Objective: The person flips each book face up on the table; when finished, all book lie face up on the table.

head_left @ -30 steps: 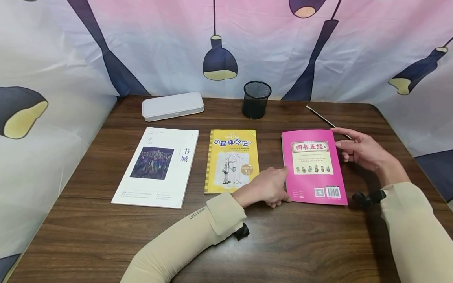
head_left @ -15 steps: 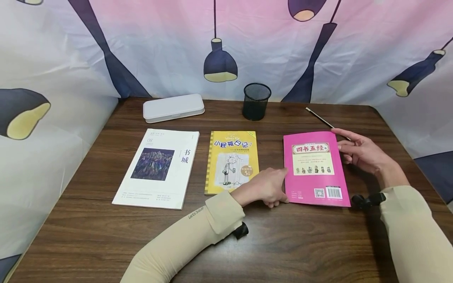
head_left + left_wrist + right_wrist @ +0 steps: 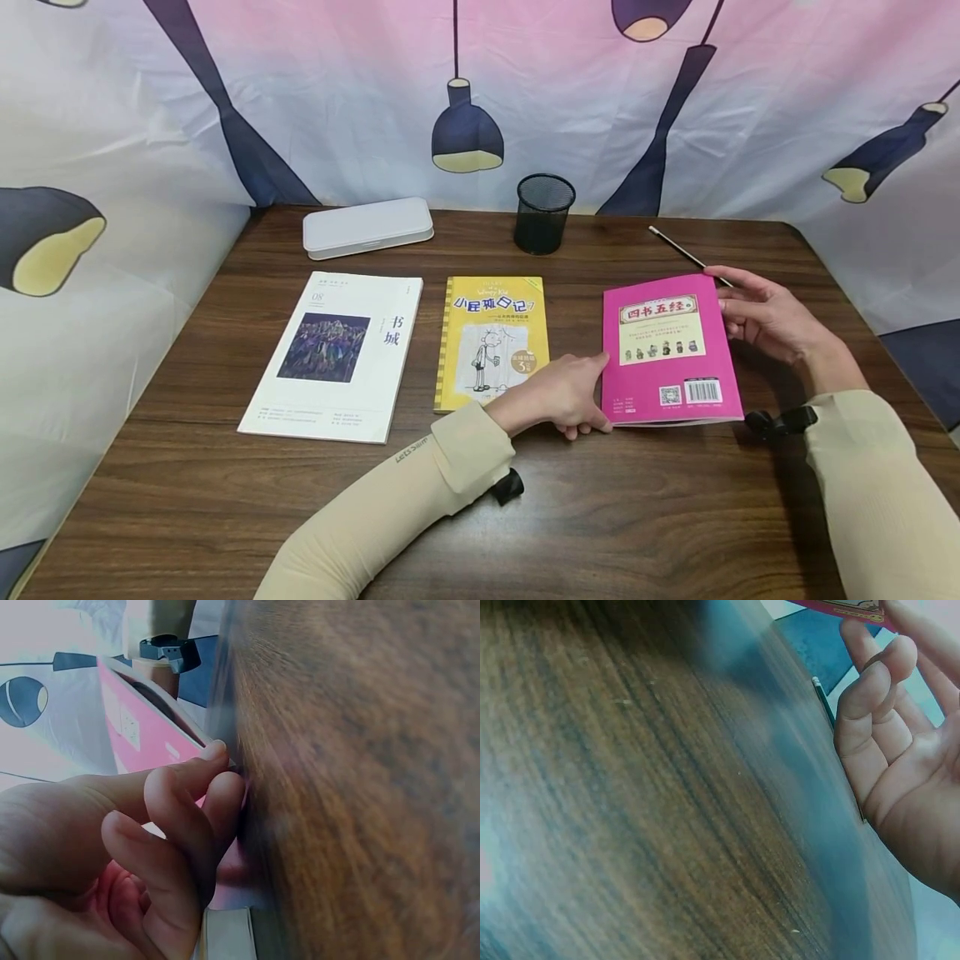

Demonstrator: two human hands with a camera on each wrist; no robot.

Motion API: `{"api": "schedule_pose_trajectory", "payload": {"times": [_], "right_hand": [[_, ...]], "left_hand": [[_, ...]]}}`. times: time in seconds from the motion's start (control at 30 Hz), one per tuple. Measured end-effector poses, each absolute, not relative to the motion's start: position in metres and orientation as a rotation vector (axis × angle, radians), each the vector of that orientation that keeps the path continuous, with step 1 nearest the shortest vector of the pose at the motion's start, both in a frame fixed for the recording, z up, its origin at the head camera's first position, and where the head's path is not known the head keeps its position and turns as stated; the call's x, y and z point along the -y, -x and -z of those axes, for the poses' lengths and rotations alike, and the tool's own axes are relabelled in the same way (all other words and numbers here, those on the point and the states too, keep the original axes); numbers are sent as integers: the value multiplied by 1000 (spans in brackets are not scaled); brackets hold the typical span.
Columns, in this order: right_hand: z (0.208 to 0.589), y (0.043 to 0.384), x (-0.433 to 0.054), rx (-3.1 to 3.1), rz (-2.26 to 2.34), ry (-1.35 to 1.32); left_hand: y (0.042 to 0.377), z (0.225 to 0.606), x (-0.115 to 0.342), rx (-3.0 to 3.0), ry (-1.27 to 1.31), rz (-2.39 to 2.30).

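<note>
A pink book [image 3: 667, 392] lies at the right of the table, its right side tilted up off the wood. My left hand [image 3: 558, 396] holds its left edge, index finger at the side and thumb by the near corner; the other fingers curl beneath, as the left wrist view shows. At the far right corner my right hand [image 3: 772, 321] pinches the raised edge between thumb and fingers. In the right wrist view only a strip of the book [image 3: 847, 609] shows above the fingers. The yellow book [image 3: 491, 342] lies beside my left wrist.
A white magazine [image 3: 330, 358] lies at the left. Along the back stand a white pencil case [image 3: 367, 227] and a black mesh pen holder [image 3: 542, 217]. A pencil [image 3: 675, 246] lies behind my right hand. Patterned fabric hangs behind the table.
The pink book's right side has risen from nearly flat, and a pale gap shows under its near edge. My right hand has lifted slightly with it; my left hand has hardly moved.
</note>
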State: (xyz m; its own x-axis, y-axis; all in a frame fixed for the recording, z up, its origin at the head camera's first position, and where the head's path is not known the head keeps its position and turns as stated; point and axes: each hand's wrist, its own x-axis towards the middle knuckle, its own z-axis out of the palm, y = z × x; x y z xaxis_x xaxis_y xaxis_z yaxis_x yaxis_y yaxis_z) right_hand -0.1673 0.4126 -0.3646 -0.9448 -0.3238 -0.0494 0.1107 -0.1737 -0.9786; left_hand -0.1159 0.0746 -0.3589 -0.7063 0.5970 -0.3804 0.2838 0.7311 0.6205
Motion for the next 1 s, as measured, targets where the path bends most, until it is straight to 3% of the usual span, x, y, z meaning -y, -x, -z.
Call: {"api": "schedule_pose_trajectory", "payload": {"times": [0.27, 1.0], "right_hand": [[360, 167, -404, -2034, 2141, 158], [346, 170, -389, -1979, 2281, 297]], "left_hand": [[116, 361, -73, -2358, -669, -758], [108, 362, -73, -2423, -702, -787]]}}
